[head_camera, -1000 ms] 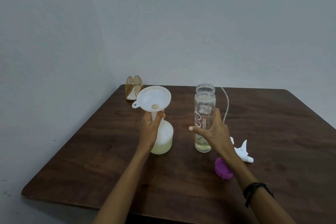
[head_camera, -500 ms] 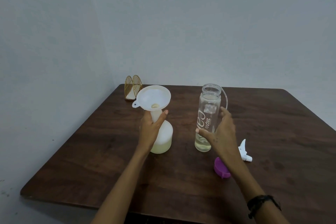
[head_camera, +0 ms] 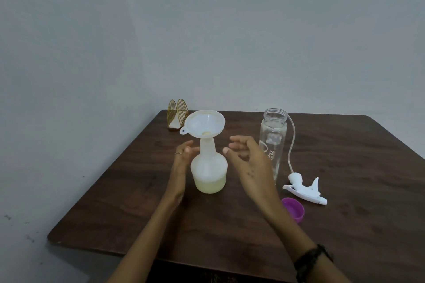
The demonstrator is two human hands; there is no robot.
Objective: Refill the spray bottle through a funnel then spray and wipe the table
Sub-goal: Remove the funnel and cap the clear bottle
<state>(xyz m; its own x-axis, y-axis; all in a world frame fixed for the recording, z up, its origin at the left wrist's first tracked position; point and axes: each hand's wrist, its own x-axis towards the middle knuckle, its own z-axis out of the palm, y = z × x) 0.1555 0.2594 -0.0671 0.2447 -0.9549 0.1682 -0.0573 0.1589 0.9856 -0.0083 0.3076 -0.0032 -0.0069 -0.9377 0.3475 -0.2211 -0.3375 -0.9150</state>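
Spray bottle point(head_camera: 208, 167) stands with the funnel point(head_camera: 204, 123) seated in its neck; I hold my left hand point(head_camera: 181, 158) and right hand point(head_camera: 248, 158) flanking it, fingers apart and gripping nothing, presumably to guard against tipping.

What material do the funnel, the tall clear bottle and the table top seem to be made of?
The funnel looks like milky, semi-matte plastic: light passes through its thin wall. The tall clear bottle is fully transparent with a threaded neck; glass or hard clear plastic, the view cannot settle which. The table top shows dark brown wood grain with a dull sheen, so wood or a wood-look laminate.
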